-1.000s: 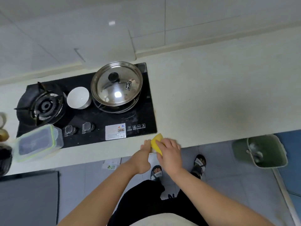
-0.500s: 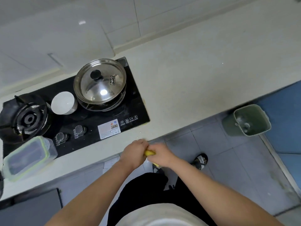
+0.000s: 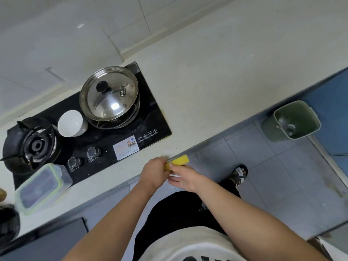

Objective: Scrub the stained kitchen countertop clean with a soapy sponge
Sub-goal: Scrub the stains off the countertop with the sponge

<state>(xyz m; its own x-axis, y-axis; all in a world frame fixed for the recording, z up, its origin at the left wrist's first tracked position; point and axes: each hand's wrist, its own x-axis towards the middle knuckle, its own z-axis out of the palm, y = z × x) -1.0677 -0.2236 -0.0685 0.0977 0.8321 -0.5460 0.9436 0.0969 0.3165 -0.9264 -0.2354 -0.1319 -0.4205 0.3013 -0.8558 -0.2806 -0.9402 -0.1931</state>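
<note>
Sponge (image 3: 178, 160) end hidden in left hand (image 3: 153, 173)

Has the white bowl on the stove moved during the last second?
No. The white bowl still sits on the black stove, between the left burner and the lidded pot; only the camera shifted.

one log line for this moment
left hand: grips sponge | right hand: at sponge, grip unclear | sponge: at countertop front edge | scrubbing: not started
</note>
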